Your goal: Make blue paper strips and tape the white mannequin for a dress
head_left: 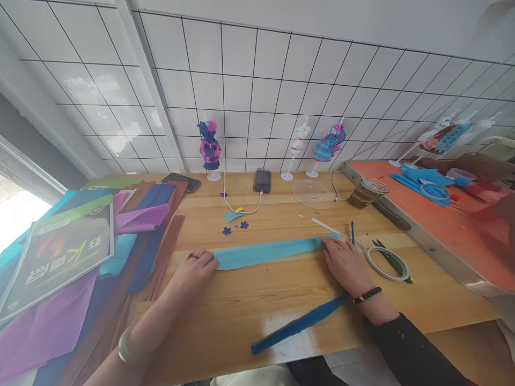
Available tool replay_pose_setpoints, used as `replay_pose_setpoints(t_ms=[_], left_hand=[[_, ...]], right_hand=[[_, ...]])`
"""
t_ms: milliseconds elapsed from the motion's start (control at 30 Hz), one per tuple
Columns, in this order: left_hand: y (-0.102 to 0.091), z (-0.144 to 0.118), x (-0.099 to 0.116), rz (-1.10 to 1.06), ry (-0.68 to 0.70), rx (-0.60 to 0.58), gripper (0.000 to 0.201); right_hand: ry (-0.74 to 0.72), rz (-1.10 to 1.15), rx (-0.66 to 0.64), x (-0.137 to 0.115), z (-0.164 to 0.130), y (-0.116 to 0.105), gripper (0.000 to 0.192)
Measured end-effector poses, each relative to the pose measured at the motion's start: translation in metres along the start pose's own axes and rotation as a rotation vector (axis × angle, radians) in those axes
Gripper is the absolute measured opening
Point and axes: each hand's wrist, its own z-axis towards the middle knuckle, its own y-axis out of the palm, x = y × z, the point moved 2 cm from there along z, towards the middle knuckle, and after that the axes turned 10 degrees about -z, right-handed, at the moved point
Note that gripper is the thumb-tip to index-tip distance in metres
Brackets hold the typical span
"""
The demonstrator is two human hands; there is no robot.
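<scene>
Turquoise strip (265, 254), apparently partly under right hand (345, 261)

Large pale characters are showing across the booklet (72, 244) on the left, a yellow one among them, but none is coming through legibly.

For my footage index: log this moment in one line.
left hand: on left end of long turquoise papery strip; right hand: on its right end; nearby: dark blue papery strip, white ring-shaped roll
</scene>
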Motion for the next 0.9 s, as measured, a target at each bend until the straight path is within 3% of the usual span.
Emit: replay_pose_setpoints(t_ms=[233,600,667,767,900], left_hand=[[0.005,-0.003,-0.001,0.026,0.009,0.009,0.035],[0.006,-0.009,-0.005,-0.055,-0.058,0.049,0.039],[0.005,-0.009,-0.003,-0.055,-0.075,0.03,0.04],[0.001,-0.009,0.001,-0.071,-0.082,0.024,0.041],[-0.007,-0.007,0.007,-0.116,-0.099,0.064,0.036]], right_hand=[[-0.116,0.078,-0.025,-0.005,-0.001,0.007,0.044],[-0.07,0.088,-0.096,0.001,0.009,0.005,0.049],[-0.072,0.168,-0.079,-0.003,0.007,-0.007,0.048],[-0.144,0.388,-0.066,-0.022,0.0,-0.041,0.04],[-0.345,0.714,-0.304,-0.072,-0.018,-0.093,0.02]])
